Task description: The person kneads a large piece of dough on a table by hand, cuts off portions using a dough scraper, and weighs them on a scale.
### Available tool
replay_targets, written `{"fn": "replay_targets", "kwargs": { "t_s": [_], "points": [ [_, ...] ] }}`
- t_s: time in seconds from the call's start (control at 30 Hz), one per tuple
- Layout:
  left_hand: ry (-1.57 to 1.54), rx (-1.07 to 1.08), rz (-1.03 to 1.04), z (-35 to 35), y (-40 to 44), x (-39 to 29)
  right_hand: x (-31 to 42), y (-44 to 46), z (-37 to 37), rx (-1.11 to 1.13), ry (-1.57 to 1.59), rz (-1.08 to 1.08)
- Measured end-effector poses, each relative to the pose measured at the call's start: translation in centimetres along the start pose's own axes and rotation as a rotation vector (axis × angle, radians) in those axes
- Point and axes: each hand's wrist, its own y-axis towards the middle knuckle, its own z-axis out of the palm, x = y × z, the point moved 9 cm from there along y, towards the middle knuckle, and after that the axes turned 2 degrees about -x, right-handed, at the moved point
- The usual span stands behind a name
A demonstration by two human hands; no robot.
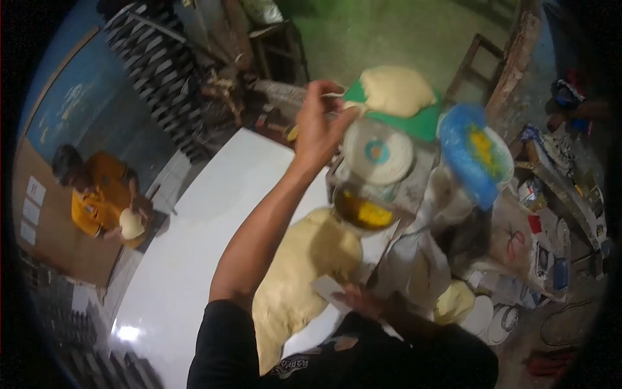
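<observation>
My left hand (322, 123) reaches to the weighing scale (378, 150), its thumb and fingers closed on the near-left edge of a pale yellow dough piece (398, 91). That piece lies on the scale's green pan (424, 123), overhanging it a little. Lower down, my right hand (361, 300) grips a flat white dough scraper (330, 290) against the side of a large dough mass (301, 259). The big dough rests on the white table (214, 188) close to my body. Part of it is hidden by my left arm.
A bowl of yellow filling or fat (366, 211) sits below the scale. Right of it is a blue plastic bag (466, 155) with yellow contents in a basin. A co-worker in an orange shirt (100, 194) holds a round dough ball (131, 223) at left. Dark stacked racks (155, 78) stand behind.
</observation>
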Motion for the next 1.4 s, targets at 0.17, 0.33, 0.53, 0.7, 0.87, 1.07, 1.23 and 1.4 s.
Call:
{"fn": "replay_targets", "kwargs": {
  "t_s": [0.17,0.33,0.53,0.7,0.87,1.07,1.23,1.4],
  "points": [
    [0.34,0.036,0.285,9.3,7.1,3.9,3.6,-0.8,-3.8,-0.164,-0.401,0.101],
    [0.664,-0.11,0.274,4.9,2.2,1.4,2.6,-0.6,-3.1,-0.199,-0.292,-0.029],
    [0.738,0.066,-0.091,-11.9,-22.5,8.9,2.5,0.9,1.1,-0.07,-0.268,0.049],
    [0.937,0.174,-0.563,-23.8,-47.5,9.8,8.9,2.1,5.1,0.062,-0.116,-0.122],
    [0.957,0.244,-0.644,-24.9,-54.9,5.1,12.1,4.1,8.7,0.203,-0.198,-0.155],
    [0.893,0.19,-0.866,-25.8,-49.8,6.4,18.2,4.6,5.5,0.275,-0.147,-0.071],
    [1.132,0.381,-0.691,-25.9,-48.7,11.8,25.6,4.2,-8.4,0.013,-0.35,-0.169],
    [0.873,0.606,-0.609,-22.6,-40.9,13.8,34.0,-2.8,-31.4,-0.782,-0.417,-0.128]
  ]
}}
